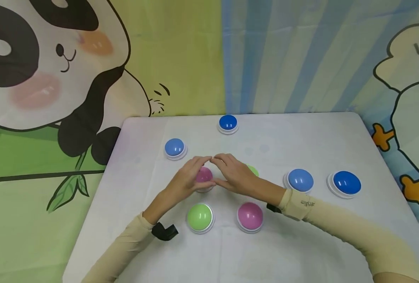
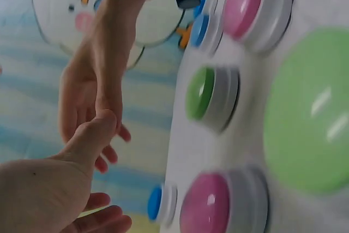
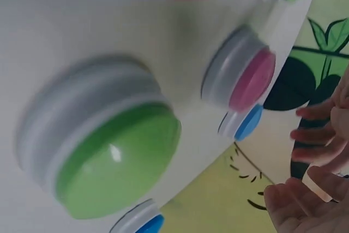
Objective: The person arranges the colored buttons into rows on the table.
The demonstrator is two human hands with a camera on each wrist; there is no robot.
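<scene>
My left hand (image 1: 186,179) and right hand (image 1: 238,175) meet in the air over the table, curved toward each other in a ring. Their fingertips come together at the top, and the thumb tips meet below, as the left wrist view also shows. Neither hand holds anything. Through the ring, in the head view, appears a pink dome button (image 1: 204,175) on a white base. A green dome button (image 1: 253,169) is partly hidden behind my right hand. Nearer me are another green button (image 1: 199,217) and another pink button (image 1: 250,216).
Blue dome buttons stand on the white table (image 1: 301,243): one at back left (image 1: 174,147), one at the far edge (image 1: 228,122), a lighter one (image 1: 300,180) and a darker one (image 1: 347,182) at right. A cartoon-printed cloth (image 1: 181,59) hangs behind.
</scene>
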